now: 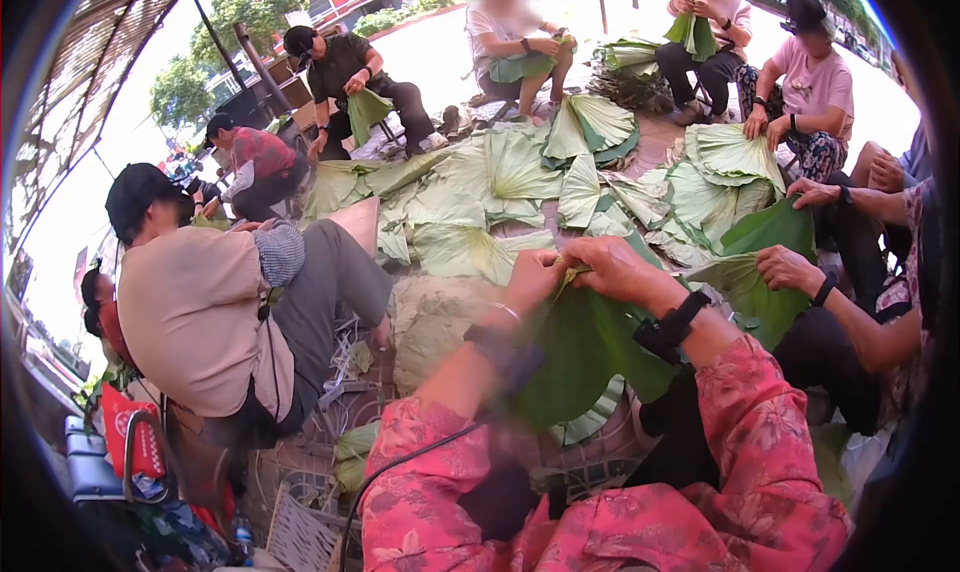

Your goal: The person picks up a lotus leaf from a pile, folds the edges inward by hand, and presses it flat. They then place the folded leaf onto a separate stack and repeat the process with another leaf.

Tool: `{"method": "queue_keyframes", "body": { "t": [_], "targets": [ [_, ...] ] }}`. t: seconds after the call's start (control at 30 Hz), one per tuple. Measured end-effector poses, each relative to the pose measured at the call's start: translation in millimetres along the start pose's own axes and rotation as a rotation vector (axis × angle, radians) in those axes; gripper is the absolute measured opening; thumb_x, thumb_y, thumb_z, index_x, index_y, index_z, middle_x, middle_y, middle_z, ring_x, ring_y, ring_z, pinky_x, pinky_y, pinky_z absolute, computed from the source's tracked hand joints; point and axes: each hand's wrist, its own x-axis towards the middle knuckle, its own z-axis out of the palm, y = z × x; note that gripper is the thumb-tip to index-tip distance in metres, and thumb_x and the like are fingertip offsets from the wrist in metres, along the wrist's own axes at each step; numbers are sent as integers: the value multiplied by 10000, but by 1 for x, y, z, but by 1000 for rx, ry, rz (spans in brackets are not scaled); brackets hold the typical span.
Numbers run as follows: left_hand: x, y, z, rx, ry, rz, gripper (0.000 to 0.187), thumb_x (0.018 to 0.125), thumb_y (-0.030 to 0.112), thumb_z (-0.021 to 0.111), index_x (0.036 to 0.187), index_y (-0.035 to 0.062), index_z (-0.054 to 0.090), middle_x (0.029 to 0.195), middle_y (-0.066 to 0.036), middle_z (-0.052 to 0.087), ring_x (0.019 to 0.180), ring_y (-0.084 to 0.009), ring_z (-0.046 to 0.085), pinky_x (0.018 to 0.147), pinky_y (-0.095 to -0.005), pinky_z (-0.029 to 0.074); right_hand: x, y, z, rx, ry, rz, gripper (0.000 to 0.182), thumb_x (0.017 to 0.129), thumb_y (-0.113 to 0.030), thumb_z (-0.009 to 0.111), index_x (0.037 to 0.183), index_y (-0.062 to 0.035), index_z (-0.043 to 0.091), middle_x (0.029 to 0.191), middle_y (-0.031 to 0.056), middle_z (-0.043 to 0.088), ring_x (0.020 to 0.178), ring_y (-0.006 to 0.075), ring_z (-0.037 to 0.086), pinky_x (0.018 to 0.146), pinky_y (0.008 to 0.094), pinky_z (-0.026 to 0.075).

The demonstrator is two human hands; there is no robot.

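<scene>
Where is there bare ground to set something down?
Reddish paving shows between the far leaf stack and the spread leaves; bright ground shows behind the far seated people. The middle is crowded with leaves, and the held green leaf hangs below the left hand and right hand.

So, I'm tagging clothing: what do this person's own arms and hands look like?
Pinkish-red floral sleeves stop short of the wrists; left hand and right hand are bare. Each wrist has a dark strap, the left also a thin pale bracelet. A black cable runs along the left sleeve.
</scene>
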Motion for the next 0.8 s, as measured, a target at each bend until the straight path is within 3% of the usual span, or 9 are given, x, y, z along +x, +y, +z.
{"method": "queue_keyframes", "body": {
  "t": [0.03, 0.23, 0.33, 0.43, 0.53, 0.57, 0.67, 0.7, 0.8],
  "targets": [
    [-4, 6, 1, -298, -44, -89, 192, 782, 150, 616, 699, -23, 623, 610, 37, 541, 531, -37, 438, 473, -225, 348, -1, -2, 1, -19, 39, 1, 350, 607, -54, 700, 917, -59, 537, 818, 99, 571, 798, 320, 568, 670, 379, 449],
    [-12, 23, -5, -225, -257, -58, 249, 792, 190, 588, 922, -22, 604, 730, -60, 557, 681, -103, 476, 609, -292, 400, -3, -2, -2, -167, 163, 41, 427, 609, -43, 680, 992, -73, 495, 944, 116, 511, 849, 333, 558, 692, 412, 452],
    [-15, 17, 6, -29, -177, 186, 240, 762, 176, 600, 892, -25, 593, 706, -99, 542, 654, -109, 463, 612, -304, 400, -4, -1, -5, -229, 137, 83, 432, 623, -79, 669, 1018, -72, 493, 992, 109, 516, 845, 321, 565, 691, 399, 455],
    [-12, 18, 7, 64, -130, 84, 231, 760, 178, 595, 848, -35, 584, 676, -113, 538, 618, -105, 466, 579, -309, 402, -2, 2, -15, -368, 281, -77, 373, 653, -119, 664, 992, -67, 518, 988, 105, 541, 823, 294, 575, 690, 373, 459],
    [-4, 3, 11, 24, 79, -12, 226, 748, 167, 591, 807, -51, 577, 619, -98, 523, 568, -108, 457, 525, -313, 393, -3, -4, -23, -32, 342, 320, 269, 682, -147, 665, 918, -60, 568, 885, 108, 592, 762, 283, 586, 663, 349, 461],
    [1, -7, 13, 66, 171, 50, 208, 728, 157, 588, 774, -46, 585, 581, -102, 525, 522, -119, 462, 487, -316, 384, -3, -3, -20, 0, 342, 387, 270, 747, -285, 654, 806, -31, 585, 696, 94, 589, 648, 238, 587, 590, 320, 456],
    [19, -35, 39, 60, 381, 283, 200, 712, 169, 613, 744, -27, 590, 582, -95, 514, 563, -131, 491, 506, -310, 389, -7, -9, 2, 522, 171, 720, 417, 779, -433, 612, 752, -18, 586, 628, 55, 552, 558, 154, 538, 511, 275, 420],
    [4, -4, 36, 277, 345, 363, 216, 703, 181, 651, 794, -10, 609, 684, -82, 546, 662, -144, 541, 562, -286, 417, -7, -9, 8, 596, 215, 679, 512, 777, -519, 578, 754, -8, 580, 643, 29, 523, 548, 94, 482, 474, 240, 386],
    [-12, 37, 36, 241, 220, 346, 261, 706, 173, 684, 882, -5, 609, 799, -62, 547, 755, -152, 557, 640, -270, 446, -5, -13, 0, 752, 392, 769, 388, 816, -388, 608, 848, -4, 560, 746, 43, 590, 633, 89, 552, 528, 224, 440]
  ]
}}
